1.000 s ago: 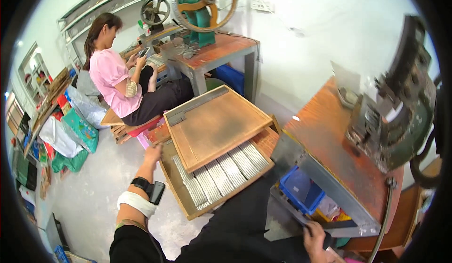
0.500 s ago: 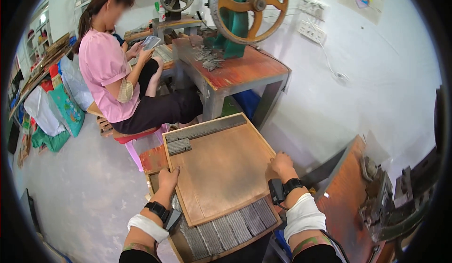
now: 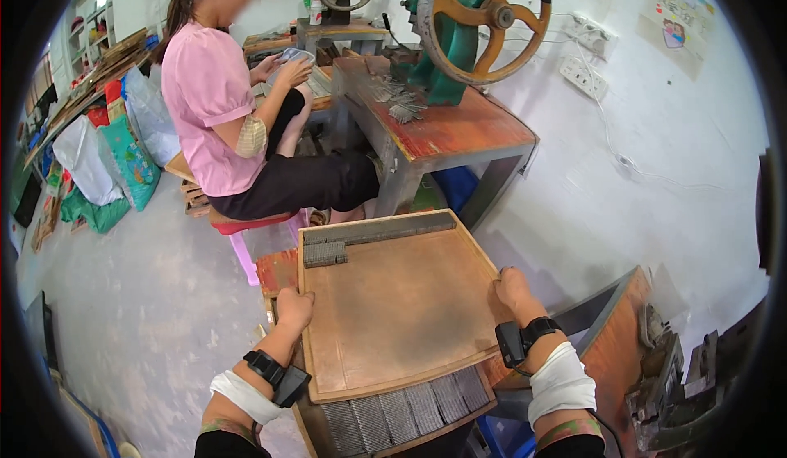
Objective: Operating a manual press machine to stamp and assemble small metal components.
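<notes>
A shallow wooden tray [image 3: 402, 319] is gripped by its two sides. My left hand [image 3: 293, 309] is closed on its left rim, and my right hand [image 3: 515, 287] is closed on the right rim. Along the tray's far edge lies a row of small grey metal pieces [image 3: 385, 235], with a short block of them [image 3: 325, 254] at the far left corner. The rest of its brown bottom is bare. Beneath it, a second wooden tray [image 3: 459, 415] shows at the near side, filled with rows of grey metal pieces [image 3: 402, 413]. Whether the two trays touch cannot be told.
A seated person in a pink top [image 3: 209, 105] handles a phone-like object at the left. Ahead, a green hand press with an orange wheel [image 3: 492, 17] stands on a red-topped bench [image 3: 443, 130]. Another worktop [image 3: 615, 335] with metal machinery [image 3: 689, 376] is at the right.
The upper tray has turned a little, its near edge now lying more level in view. The whole scene has shifted rightward as the view turned left. Both hands keep hold of the rims.
</notes>
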A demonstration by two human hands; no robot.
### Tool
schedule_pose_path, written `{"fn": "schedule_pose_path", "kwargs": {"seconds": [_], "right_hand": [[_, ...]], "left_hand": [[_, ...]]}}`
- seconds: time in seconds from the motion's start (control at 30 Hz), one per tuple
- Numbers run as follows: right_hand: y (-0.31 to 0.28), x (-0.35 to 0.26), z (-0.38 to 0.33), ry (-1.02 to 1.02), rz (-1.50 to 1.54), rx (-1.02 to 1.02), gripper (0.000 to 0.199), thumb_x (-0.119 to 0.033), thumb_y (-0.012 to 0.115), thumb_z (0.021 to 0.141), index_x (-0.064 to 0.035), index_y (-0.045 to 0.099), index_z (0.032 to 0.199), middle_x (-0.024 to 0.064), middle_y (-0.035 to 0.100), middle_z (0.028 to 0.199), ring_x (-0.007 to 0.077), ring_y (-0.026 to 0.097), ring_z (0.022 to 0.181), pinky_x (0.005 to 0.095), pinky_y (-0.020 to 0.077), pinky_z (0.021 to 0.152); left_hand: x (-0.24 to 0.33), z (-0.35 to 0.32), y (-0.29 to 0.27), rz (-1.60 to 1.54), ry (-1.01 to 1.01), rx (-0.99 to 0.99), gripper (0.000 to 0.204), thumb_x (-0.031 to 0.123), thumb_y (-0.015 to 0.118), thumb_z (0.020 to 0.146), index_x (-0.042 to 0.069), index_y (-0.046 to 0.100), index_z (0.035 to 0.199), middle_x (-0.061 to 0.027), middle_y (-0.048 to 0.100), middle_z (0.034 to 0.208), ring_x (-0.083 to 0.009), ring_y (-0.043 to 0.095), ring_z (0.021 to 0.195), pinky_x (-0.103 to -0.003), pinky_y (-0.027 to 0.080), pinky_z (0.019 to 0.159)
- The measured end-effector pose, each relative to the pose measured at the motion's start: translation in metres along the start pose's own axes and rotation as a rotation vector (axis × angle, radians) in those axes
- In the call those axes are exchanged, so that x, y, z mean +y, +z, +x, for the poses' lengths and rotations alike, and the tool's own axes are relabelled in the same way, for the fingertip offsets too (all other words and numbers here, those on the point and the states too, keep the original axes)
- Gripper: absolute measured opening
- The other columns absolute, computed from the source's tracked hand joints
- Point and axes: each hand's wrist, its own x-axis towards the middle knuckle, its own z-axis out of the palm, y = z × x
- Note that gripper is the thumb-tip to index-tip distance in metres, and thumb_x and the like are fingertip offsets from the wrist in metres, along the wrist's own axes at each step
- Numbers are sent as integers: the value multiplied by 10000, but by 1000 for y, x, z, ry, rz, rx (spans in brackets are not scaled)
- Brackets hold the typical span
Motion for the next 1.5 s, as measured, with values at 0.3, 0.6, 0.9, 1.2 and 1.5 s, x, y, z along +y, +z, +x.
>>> {"fn": "schedule_pose_path", "kwargs": {"seconds": [0.3,0.6,0.9,1.2,1.5], "right_hand": [[-94,-58,-118,141,103,-151,231,-111,550,729,47,637,873,281,613,952,399,602,904,413,473,818],[-187,-62,-343,283,469,-107,332,-133,536,758,74,488,1014,317,567,984,421,548,992,429,428,853],[-301,-89,-590,642,410,258,321,-152,564,731,65,503,961,284,567,909,397,562,894,420,435,791],[-269,-146,-793,1209,661,737,291,-29,578,724,64,506,990,115,590,833,148,558,767,270,447,659],[-194,-230,-954,1832,551,998,328,-39,574,724,90,491,1014,118,587,782,137,558,625,246,432,545]], "left_hand": [[15,-62,-105,103,45,-129,244,127,614,650,-112,620,698,-135,571,544,-204,562,484,-354,433,479],[80,-140,-202,-20,201,-396,188,74,608,669,-97,627,742,-67,587,618,-138,519,499,-274,390,464],[173,-241,-176,-37,496,-849,232,72,587,682,-109,630,821,-63,605,679,-117,533,547,-251,404,505],[230,-401,-85,12,846,-1336,252,116,621,713,-100,628,841,-63,612,689,-126,553,597,-277,436,544],[184,-624,23,42,1209,-1818,220,132,627,684,-71,633,768,-156,614,611,-187,586,546,-359,453,521]]}}
